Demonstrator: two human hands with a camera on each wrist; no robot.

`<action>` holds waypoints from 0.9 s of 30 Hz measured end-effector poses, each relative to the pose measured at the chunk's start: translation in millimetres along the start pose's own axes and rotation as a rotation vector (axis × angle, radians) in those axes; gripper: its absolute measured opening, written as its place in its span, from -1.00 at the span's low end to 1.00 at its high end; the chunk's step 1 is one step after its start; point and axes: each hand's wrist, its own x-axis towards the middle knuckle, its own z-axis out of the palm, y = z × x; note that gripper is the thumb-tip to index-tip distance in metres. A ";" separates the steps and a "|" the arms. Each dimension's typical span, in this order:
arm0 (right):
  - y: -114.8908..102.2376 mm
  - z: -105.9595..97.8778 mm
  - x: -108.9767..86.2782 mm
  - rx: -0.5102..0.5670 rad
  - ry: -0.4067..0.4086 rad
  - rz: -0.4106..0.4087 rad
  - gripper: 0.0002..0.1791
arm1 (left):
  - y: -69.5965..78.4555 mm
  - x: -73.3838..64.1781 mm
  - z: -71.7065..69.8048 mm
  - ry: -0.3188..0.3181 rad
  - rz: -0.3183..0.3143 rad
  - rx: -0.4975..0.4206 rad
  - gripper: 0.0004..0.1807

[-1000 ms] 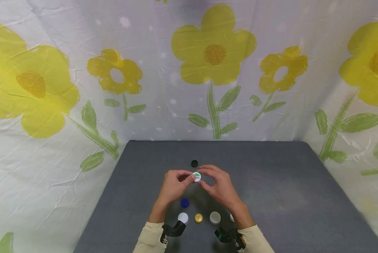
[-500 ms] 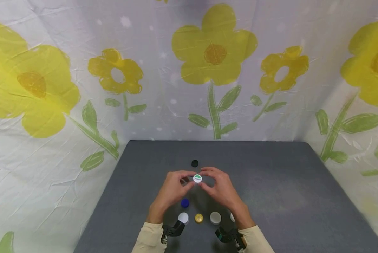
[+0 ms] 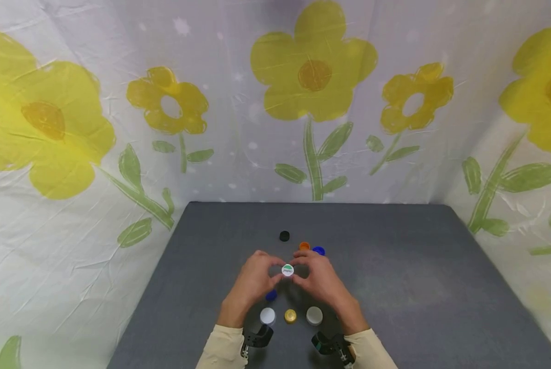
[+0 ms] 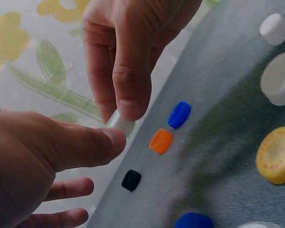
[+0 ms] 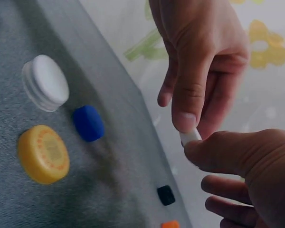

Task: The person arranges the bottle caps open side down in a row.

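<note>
From afar I watch the left hand (image 3: 253,275) and right hand (image 3: 320,275) pinch a round white plastic-looking cap with green print (image 3: 287,270) from opposite sides, neither nearer, printed face toward me, above the dark grey table (image 3: 404,277), short of a round black cap (image 3: 284,236).

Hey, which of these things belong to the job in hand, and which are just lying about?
Seemingly part of the job:
white cap with green print, pinched between both hands
left hand
right hand

Apparently just lying about, untouched:
black cap
orange cap
far blue cap
near blue cap
yellow cap
left white cap
middle white cap
right white cap
</note>
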 end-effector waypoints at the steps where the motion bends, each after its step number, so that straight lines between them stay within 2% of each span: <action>1: 1.1 1.6 -0.4 -0.015 -0.005 -0.001 -0.71 | -0.2 -0.2 1.5 -0.003 0.004 0.012 -0.76; 7: 4.2 8.3 -2.3 -0.058 -0.052 -0.001 -0.72 | -1.5 -2.9 11.5 -0.023 -0.002 0.049 -0.78; 14: 4.4 14.0 -5.1 -0.082 -0.131 0.060 -0.77 | -5.0 -6.3 26.0 -0.035 -0.021 0.082 -0.77; 22: 9.9 24.8 -9.0 -0.126 -0.171 0.049 -0.79 | -5.0 -9.2 36.7 -0.141 -0.097 0.136 -0.77; 27: 10.8 28.6 -11.0 -0.135 -0.183 0.061 -0.78 | -4.6 -11.3 41.1 -0.150 -0.097 0.142 -0.78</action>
